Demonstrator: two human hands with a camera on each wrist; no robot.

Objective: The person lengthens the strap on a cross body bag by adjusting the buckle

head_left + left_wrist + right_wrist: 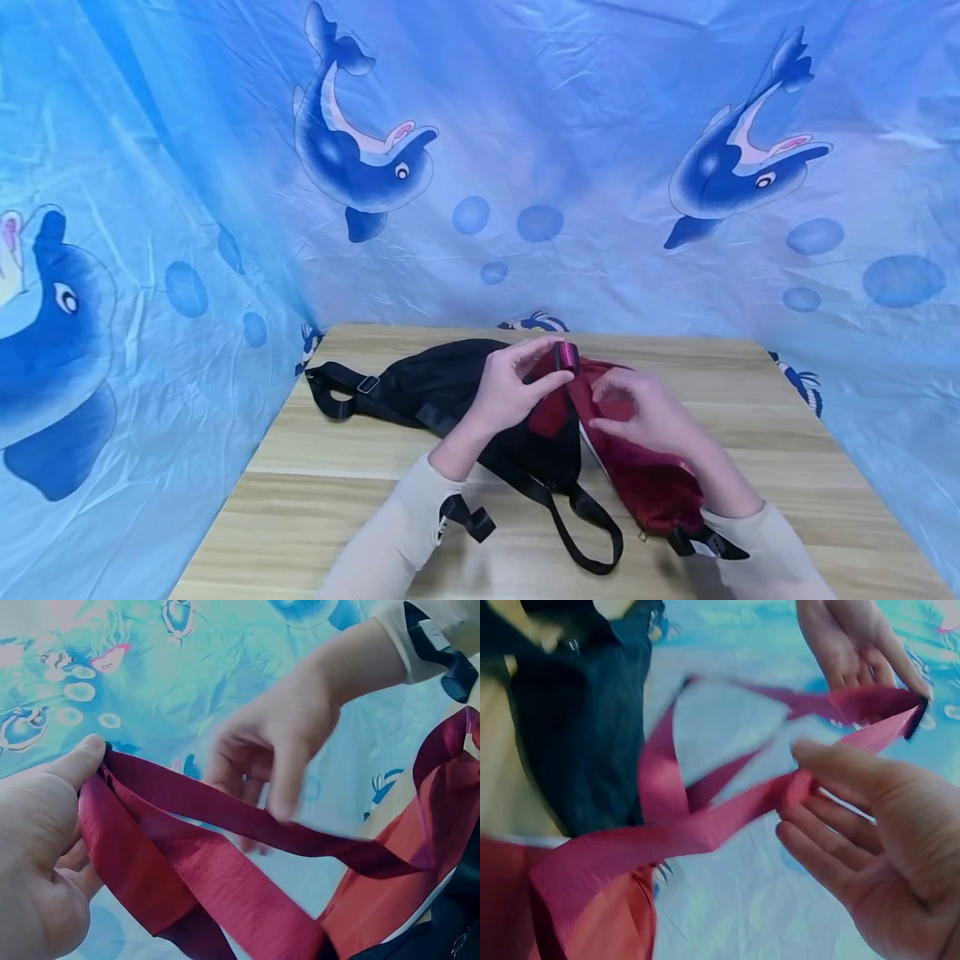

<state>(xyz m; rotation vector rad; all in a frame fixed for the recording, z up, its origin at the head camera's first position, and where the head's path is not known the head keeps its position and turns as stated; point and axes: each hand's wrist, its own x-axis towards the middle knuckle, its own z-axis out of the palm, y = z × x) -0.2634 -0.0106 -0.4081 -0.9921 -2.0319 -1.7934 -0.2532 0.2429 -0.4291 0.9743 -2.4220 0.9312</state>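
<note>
Blue sheeting (600,100) printed with dolphins is hung behind and at both sides of a wood-grain desk (315,492). Two bags are laid out on the desk: a black bag (450,392) toward the left and middle, and a red bag (652,492) to its right. They meet near the middle; which lies uppermost there cannot be told.

A red strap (232,885) is held up off the desk by the left hand (510,392); its folded end, where a dark fitting (917,718) is seen, is pinched between thumb and fingers. The right hand (656,412) is held over the red bag, thumb and fingers parted and loosely bent. In the right wrist view the strap is seen between them; whether it is touched cannot be told.

Progress, judged from the layout: work on the strap is taken to be partway through. Done: the strap is lifted and drawn out into a long loop. Remaining: it is slack, turned over near the bag, and not yet laid down. On the black bag, a metal buckle (368,384) at the left-hand end and a black loop (600,515) at the near end are not being handled. Whether the fitting's position is final cannot be determined.
</note>
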